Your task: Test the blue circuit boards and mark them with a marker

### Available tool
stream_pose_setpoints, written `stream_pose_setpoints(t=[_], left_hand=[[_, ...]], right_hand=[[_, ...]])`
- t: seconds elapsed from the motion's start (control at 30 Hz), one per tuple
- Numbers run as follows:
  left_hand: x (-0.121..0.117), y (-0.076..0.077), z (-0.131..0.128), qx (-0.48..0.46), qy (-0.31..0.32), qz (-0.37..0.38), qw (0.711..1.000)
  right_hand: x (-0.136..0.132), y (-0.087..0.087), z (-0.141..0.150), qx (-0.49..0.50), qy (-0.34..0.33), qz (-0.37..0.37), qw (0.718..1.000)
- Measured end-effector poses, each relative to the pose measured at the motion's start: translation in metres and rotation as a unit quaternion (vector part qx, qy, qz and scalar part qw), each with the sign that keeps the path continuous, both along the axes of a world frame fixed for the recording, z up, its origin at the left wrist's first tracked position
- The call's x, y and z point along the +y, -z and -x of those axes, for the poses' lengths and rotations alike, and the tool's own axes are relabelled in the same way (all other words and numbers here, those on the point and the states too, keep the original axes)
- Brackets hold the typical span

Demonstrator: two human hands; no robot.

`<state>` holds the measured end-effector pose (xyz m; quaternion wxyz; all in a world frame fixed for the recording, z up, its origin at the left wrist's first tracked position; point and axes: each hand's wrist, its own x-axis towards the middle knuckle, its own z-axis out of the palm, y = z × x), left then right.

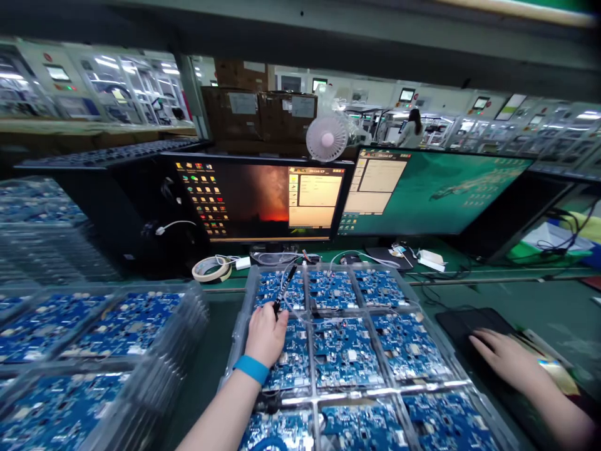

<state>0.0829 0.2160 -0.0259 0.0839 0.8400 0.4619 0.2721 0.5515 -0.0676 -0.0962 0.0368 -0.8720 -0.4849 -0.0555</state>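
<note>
My left hand (265, 335), with a blue band on its wrist, is closed around a dark pen (285, 285). The pen points up and away over the far-left part of a clear plastic tray (347, 396). Blue circuit boards (347, 351) fill the tray's compartments, and a thin white cable (293, 307) runs over the boards near the pen. To the right, my right hand (509, 360) lies with fingers stretched out over a black mouse pad (462, 326). Whatever is under its palm is hidden.
Stacked trays of boards (141, 326) stand at left. Behind are two monitors (263, 200), a tape roll (211, 269), a small fan (327, 139) and cartons (258, 116). Loose cables (436, 285) lie at right. A person (411, 131) stands in the background.
</note>
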Motion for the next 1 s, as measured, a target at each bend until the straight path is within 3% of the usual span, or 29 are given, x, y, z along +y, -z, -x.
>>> stream_pose_setpoints(t=[0.17,0.33,0.57,0.67,0.73,0.8,0.9,1.0], left_hand=[[0.001,0.001,0.001,0.0,-0.002,-0.003,1.0],[0.002,0.002,0.002,-0.003,-0.003,0.0,1.0],[-0.001,-0.002,0.002,-0.017,-0.002,0.005,1.0],[0.0,-0.003,0.002,-0.026,0.002,0.007,1.0],[-0.001,-0.005,0.003,-0.034,0.006,0.006,0.999],[-0.004,-0.011,0.003,-0.042,0.008,0.002,0.999],[-0.021,-0.032,0.0,-0.057,0.046,0.001,0.997],[-0.053,-0.056,-0.011,-0.056,0.19,0.04,0.979]], right_hand=[[0.004,0.021,-0.004,0.064,0.002,0.027,0.998],[0.005,0.022,-0.003,0.076,-0.017,0.029,0.997],[0.012,0.018,0.0,0.093,0.055,-0.002,0.994],[0.028,-0.006,0.014,0.058,0.104,-0.066,0.991],[0.043,-0.032,0.037,0.045,0.088,-0.117,0.988],[0.06,-0.063,0.074,0.078,0.037,-0.152,0.985],[0.083,-0.106,0.147,0.191,-0.095,-0.142,0.967],[0.096,-0.132,0.216,0.32,-0.205,-0.094,0.92]])
